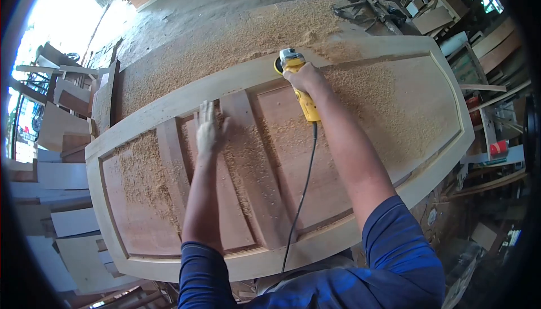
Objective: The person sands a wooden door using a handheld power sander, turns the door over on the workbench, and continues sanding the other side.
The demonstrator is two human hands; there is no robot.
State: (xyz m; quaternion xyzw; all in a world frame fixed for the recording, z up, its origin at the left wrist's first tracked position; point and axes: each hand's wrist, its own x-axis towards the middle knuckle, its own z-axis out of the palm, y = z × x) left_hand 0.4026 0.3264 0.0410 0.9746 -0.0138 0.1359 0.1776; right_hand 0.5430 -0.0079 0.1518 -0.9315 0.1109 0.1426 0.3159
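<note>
A yellow angle grinder (307, 106) is in my right hand (305, 78), its grey head and disc at the far rail of a wooden panel door (194, 96). From the grinder's rear end a black cord (304, 190) runs back across the door toward my body. My left hand (209, 130) lies over the recessed panels left of the middle upright, fingers stretched out and holding nothing. Wood shavings (147, 165) cover much of the door's panels. Whether the disc is spinning cannot be made out.
Beyond the door, the workbench top (132, 83) is strewn with shavings. A dark metal tool or clamp (372, 13) lies at its far right. Stacked boards (70, 176) stand on the left; wood pieces and a red container (499, 148) are on the right.
</note>
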